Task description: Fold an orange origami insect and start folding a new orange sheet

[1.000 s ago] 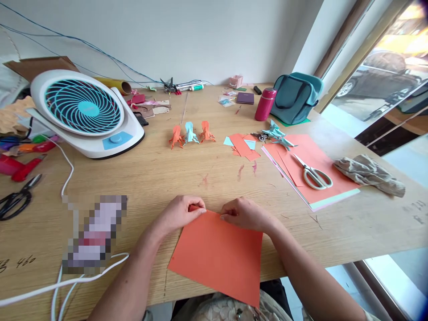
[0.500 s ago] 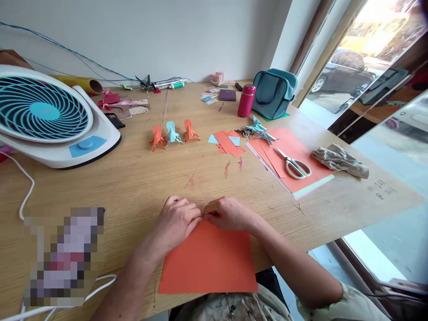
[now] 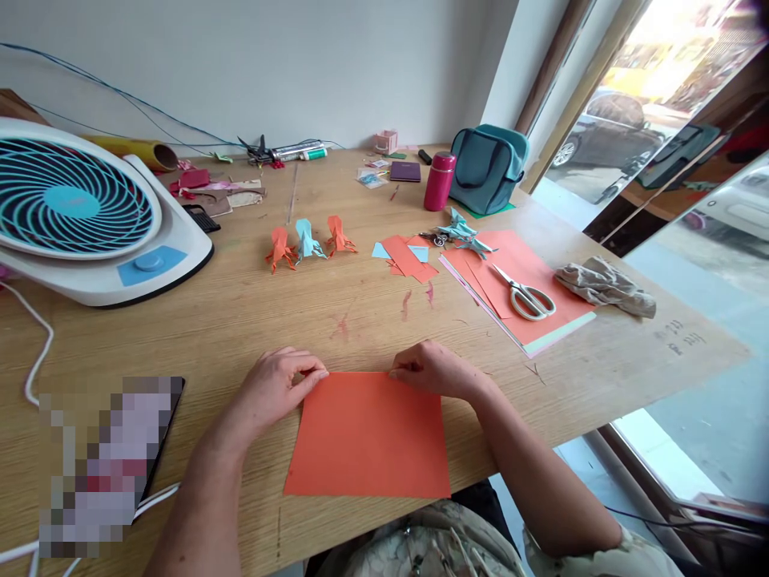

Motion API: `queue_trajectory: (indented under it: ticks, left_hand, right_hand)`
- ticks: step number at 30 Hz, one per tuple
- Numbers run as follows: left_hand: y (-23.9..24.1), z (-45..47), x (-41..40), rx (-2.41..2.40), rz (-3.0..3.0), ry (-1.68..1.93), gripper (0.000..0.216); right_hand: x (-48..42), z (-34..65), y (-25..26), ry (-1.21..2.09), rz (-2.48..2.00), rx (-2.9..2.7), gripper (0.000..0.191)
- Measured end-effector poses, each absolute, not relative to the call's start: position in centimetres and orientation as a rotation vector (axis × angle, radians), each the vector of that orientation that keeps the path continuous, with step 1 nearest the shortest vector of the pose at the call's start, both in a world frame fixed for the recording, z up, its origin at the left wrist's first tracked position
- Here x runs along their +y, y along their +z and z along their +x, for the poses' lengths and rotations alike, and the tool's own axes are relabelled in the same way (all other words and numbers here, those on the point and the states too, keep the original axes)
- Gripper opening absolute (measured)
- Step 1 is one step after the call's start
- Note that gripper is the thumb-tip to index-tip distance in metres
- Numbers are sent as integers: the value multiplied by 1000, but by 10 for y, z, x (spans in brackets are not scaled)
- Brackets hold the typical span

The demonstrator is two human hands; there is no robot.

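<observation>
— Where is the orange sheet (image 3: pixel 369 437)?
— Flat on the worktop (image 3: pixel 240 320), straight in front of the person, its near side reaching the front edge.
— And the hands?
— The left hand (image 3: pixel 273 393) has its grip clamped on the sheet's far left corner, thumb and fingers pinched on the paper. The right hand (image 3: pixel 436 370) has its grip closed on the far edge, close to the right corner.
— What lies beside them?
— To the left, a blurred flat thing (image 3: pixel 102 461) and a white cable (image 3: pixel 42 357).
— And farther off?
— To the right, a stack of paper (image 3: pixel 529 258) with scissors (image 3: pixel 522 295) lying on it, and a crumpled cloth (image 3: pixel 604 284) just beside the stack. In the middle, three folded paper figures (image 3: pixel 306 240) stand in a row, a blue one between two orange, with paper scraps (image 3: pixel 408 256) near them. A fan (image 3: pixel 90 212) sits on the left. At the back, a pink bottle (image 3: pixel 438 182) stands just beside a teal bag (image 3: pixel 489 168).
</observation>
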State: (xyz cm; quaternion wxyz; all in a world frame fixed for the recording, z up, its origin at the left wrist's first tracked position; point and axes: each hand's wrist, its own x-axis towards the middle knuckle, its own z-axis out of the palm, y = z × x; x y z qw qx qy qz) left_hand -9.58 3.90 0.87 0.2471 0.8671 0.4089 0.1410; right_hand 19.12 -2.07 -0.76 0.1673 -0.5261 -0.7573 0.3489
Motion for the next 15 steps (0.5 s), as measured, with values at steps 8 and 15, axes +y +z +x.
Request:
queue_trajectory:
  ticks: [8, 15]
  left_hand:
    - [4, -112, 46, 1292, 1900, 521, 29]
    - [6, -117, 50, 1250, 1633, 630, 36]
  right_hand:
    - [-19, 211, -6, 1044, -1581, -2069, 31]
    - [-21, 223, 0, 1344, -1461, -1884, 32]
